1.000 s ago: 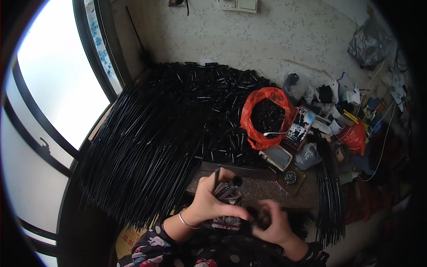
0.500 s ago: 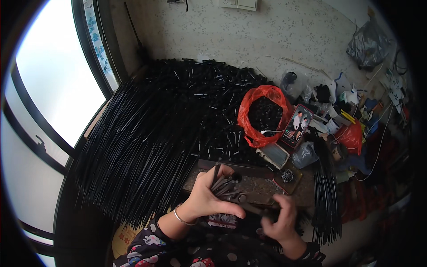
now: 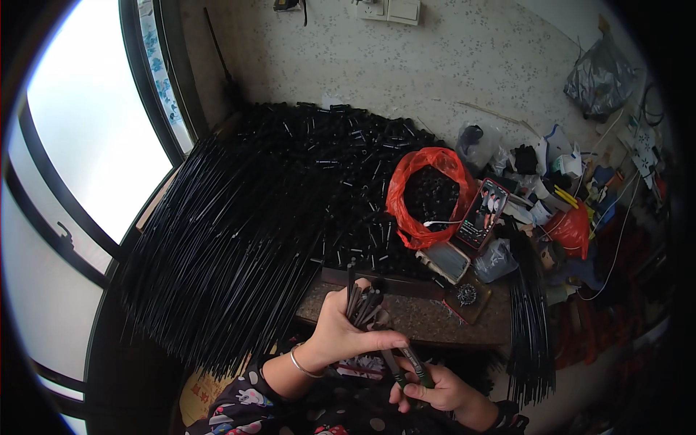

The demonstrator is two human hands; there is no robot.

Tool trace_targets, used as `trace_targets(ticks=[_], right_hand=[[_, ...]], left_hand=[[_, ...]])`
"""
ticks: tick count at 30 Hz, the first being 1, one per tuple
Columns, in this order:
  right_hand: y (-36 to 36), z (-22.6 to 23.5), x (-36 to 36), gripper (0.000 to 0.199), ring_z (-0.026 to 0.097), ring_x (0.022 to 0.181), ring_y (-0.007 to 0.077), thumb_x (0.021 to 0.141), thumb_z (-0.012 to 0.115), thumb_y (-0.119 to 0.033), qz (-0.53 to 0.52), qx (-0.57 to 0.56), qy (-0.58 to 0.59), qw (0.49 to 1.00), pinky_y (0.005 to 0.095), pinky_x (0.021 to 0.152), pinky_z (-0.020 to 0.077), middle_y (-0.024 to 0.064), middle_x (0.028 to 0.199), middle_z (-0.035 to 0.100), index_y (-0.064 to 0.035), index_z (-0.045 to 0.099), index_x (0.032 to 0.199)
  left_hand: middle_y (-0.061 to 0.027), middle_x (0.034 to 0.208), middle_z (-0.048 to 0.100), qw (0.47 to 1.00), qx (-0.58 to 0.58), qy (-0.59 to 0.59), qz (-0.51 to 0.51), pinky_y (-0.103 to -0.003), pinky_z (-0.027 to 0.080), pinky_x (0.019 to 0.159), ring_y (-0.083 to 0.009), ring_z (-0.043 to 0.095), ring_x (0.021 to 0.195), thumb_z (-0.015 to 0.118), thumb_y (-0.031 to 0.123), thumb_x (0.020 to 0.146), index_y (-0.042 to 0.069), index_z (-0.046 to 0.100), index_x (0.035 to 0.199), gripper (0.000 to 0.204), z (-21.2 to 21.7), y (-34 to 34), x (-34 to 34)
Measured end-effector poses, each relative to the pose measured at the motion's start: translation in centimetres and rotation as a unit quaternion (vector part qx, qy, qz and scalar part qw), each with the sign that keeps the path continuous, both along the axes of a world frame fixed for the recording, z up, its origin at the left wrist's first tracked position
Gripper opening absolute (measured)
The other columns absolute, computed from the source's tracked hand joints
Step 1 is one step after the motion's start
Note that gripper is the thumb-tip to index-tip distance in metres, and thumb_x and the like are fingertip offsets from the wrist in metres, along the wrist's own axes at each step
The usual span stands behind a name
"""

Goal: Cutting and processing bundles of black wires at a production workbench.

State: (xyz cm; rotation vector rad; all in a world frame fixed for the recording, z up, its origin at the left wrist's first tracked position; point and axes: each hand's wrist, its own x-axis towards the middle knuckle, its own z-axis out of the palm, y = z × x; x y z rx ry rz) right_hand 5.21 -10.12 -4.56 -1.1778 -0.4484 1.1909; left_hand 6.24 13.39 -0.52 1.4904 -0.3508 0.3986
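Note:
My left hand [image 3: 337, 330] is closed around a bundle of thin dark rods [image 3: 360, 299], their ends sticking up past the fingers. Its thumb points right, to the head of a pair of green-handled pliers [image 3: 420, 371]. The pliers are gripped by the handles in my right hand [image 3: 444, 391], below and right of the bundle. Whether the jaws hold anything is hidden behind the left thumb. Both hands are at the near edge of a brown speckled worktop [image 3: 464, 328].
Long black rods [image 3: 217, 254] are heaped at left; short black tubes [image 3: 341, 141] are piled behind. A red plastic bag [image 3: 396, 190] holds small dark pieces, beside a phone [image 3: 484, 210]. Small metal pieces [image 3: 466, 293] cluster near the worktop's edge. More rods [image 3: 533, 341] hang at right.
My right hand, blurred before, has moved down and left and now shows clearly around the plier handles. My left hand still holds the rods, its thumb slightly further right.

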Motion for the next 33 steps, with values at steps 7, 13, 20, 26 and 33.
trace_targets(ticks=[7,13,20,26,33], right_hand=[[1.4,-2.8,-1.6,0.013,0.053,0.062,0.0072,0.086,0.057,-0.008,-0.080,-0.033,-0.068,0.994,0.0202,0.058,0.0458,0.0019,0.073,0.055,0.0005,0.054,0.097],[2.0,-5.6,-3.7,0.012,0.047,0.052,0.0035,0.086,0.060,-0.016,-0.176,-0.025,-0.060,0.982,0.0200,0.050,0.0388,-0.0037,0.061,0.051,-0.0057,0.054,0.084],[-1.9,-5.9,6.1,0.018,0.060,0.059,0.0227,0.085,0.059,-0.020,-0.416,-0.247,-0.287,0.827,0.0332,0.057,0.0472,0.0090,0.064,0.060,-0.0030,0.057,0.082],[-8.1,-9.7,14.4,0.029,0.056,0.081,0.0365,0.069,0.065,-0.003,-0.366,-0.379,-0.576,0.625,0.0417,0.072,0.0462,0.0188,0.083,0.057,-0.0017,0.052,0.094],[-8.4,-9.9,15.7,0.028,0.056,0.083,0.0349,0.067,0.061,0.002,-0.306,-0.350,-0.639,0.613,0.0406,0.073,0.0467,0.0169,0.083,0.057,-0.0012,0.052,0.093]], left_hand=[[0.0041,0.067,0.053,0.995,-0.017,0.093,-0.029,-0.017,0.038,0.054,-0.0019,0.045,0.060,0.085,0.019,0.059,-0.001,0.055,0.090,0.047,-0.9,-1.4,0.1],[0.0015,0.074,0.049,0.985,0.005,0.167,0.048,-0.021,0.038,0.062,-0.0080,0.046,0.069,0.085,0.013,0.050,0.006,0.049,0.080,0.048,-2.6,-3.5,0.6],[0.0021,0.069,0.050,0.983,-0.102,0.151,0.021,-0.017,0.032,0.048,-0.0026,0.042,0.054,0.086,0.009,0.053,0.003,0.049,0.092,0.054,-5.0,-3.2,1.5],[0.0023,0.060,0.047,0.982,-0.062,0.176,-0.034,-0.018,0.031,0.045,-0.0043,0.042,0.050,0.086,0.014,0.051,0.003,0.047,0.088,0.055,-5.7,-3.4,1.7],[0.0025,0.060,0.048,0.984,-0.049,0.164,-0.045,-0.018,0.032,0.047,-0.0029,0.041,0.053,0.084,0.012,0.058,0.004,0.050,0.090,0.048,-6.1,-3.5,2.7]])
